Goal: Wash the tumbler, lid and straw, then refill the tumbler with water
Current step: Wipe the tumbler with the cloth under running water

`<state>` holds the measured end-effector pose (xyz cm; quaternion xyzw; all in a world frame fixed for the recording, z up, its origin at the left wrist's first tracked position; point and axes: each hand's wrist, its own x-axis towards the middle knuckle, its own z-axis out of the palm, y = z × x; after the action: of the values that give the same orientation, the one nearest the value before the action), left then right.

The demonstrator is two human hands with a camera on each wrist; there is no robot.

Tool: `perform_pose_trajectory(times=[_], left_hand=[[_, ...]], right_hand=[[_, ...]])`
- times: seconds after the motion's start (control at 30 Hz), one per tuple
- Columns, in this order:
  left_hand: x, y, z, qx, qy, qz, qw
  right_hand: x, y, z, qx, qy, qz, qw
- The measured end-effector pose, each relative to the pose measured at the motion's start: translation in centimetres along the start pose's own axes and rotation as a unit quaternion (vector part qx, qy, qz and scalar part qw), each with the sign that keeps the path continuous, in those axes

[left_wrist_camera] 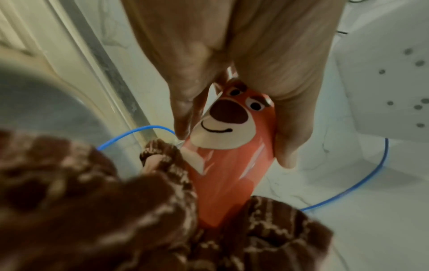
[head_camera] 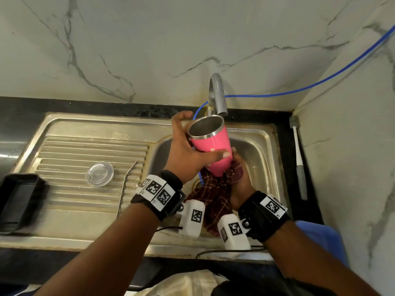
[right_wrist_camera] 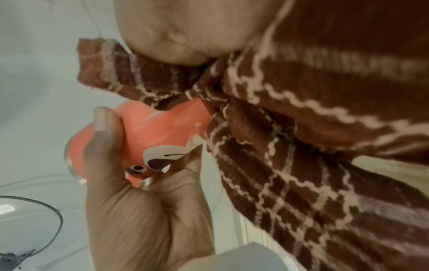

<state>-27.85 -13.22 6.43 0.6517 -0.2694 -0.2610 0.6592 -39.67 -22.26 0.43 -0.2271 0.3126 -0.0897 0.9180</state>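
Tumbler held above the sink basin
We see the left hand (head_camera: 186, 154) gripping the pink bear-printed tumbler (head_camera: 210, 144) under the faucet (head_camera: 218, 92); right hand (head_camera: 240, 178) fingers clutch a brown checked cloth (head_camera: 213, 197) round its base.

Head view looks steeply down over the sink (head_camera: 265, 133); both wrist views (very close) share the tumbler (left_wrist_camera: 232, 165).

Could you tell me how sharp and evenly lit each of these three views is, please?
Head view: mostly crisp, the pink tumbler sharp, straight counter edges bowed by the wide lens, the black tray smeared. Left wrist view: the bear print sharp, the checked cloth close and blurred. Right wrist view: soft throughout, the cloth nearest the lens blurriest, colours washed orange.
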Motion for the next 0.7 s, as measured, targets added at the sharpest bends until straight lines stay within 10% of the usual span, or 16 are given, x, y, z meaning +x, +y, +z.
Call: perform_pose_trajectory(times=[0.23, 0.43, 0.7], left_hand=[[-0.2, -1.0, 0.9, 0.000, -0.035, 0.002, 0.999], [0.0, -2.0, -0.5, 0.057, -0.039, 0.041, 0.997], [-0.7, -3.2, -2.8, 0.235, -0.115, 0.052, 0.964]], right_hand=[[-0.1, -0.2, 1.0, -0.074, 0.073, -0.065, 0.993], [-0.7, -2.3, -0.6, -0.226, 0.225, -0.200, 0.927], [-4.9, -7.5, 2.7, -0.145, 0.076, -0.248, 0.955]])
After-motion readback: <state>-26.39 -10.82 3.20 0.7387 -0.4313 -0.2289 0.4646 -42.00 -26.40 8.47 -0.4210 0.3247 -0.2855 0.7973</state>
